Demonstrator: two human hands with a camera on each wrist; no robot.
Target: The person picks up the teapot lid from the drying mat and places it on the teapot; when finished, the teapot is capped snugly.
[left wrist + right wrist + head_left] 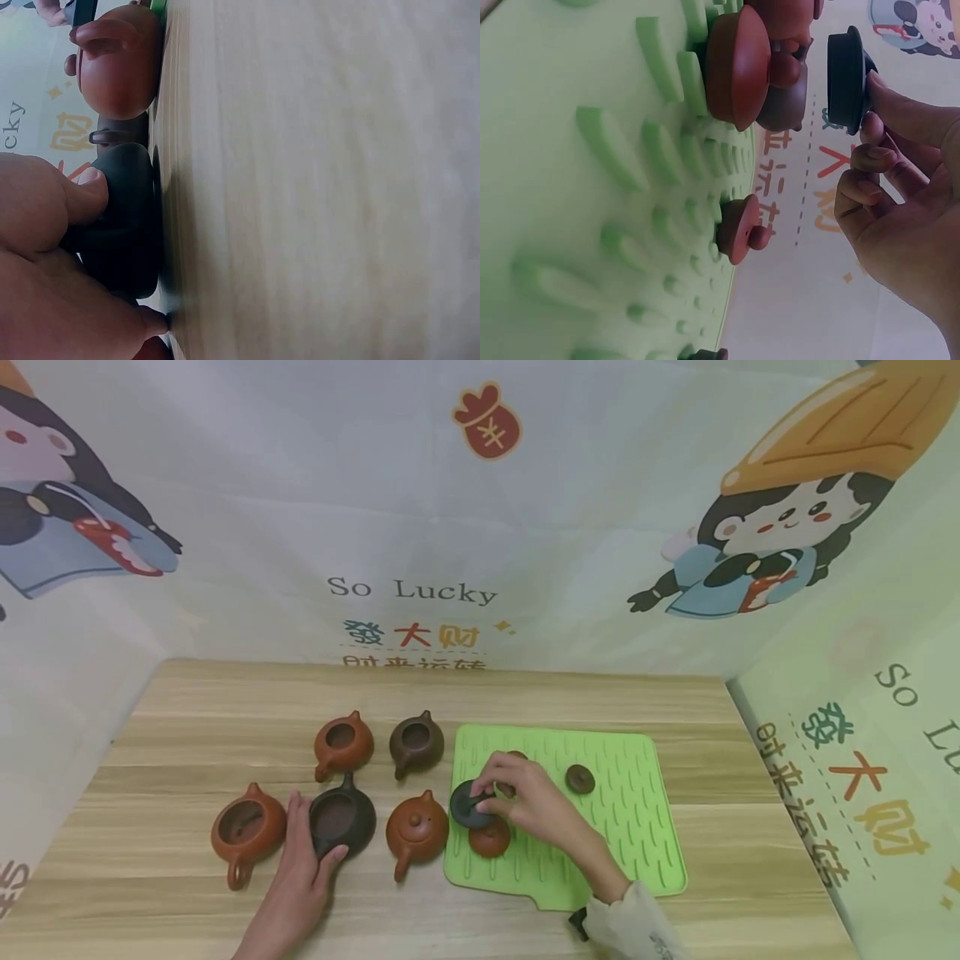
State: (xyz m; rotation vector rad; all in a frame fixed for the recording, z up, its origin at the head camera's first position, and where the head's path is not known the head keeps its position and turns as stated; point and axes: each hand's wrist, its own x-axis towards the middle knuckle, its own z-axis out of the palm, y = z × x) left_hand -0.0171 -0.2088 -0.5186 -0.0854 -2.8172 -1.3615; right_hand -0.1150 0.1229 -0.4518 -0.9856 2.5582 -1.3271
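My left hand (pixel 298 864) grips a black teapot (pixel 358 817) that has no lid on, fingers along its left side and thumb by its handle. In the left wrist view the thumb lies against the dark pot (pixel 124 247), which sits at the tabletop. With my right hand (pixel 534 803) I pinch a black teapot lid (pixel 463 814) by its knob. The right wrist view has this lid (pixel 844 82) raised off the green mat (pixel 615 827). A reddish-brown lid (pixel 491 843) lies on the mat close under it; another reddish lid (pixel 739 229) is partly hidden behind my right hand in the head view.
A lidded orange-brown teapot (pixel 420 843) stands between the black pot and the mat. Lidless pots surround the left hand: an orange one (pixel 247 852) at left, another orange one (pixel 356 752) and a dark brown one (pixel 427 756) behind. A dark brown lid (pixel 580 779) rests farther right on the mat.
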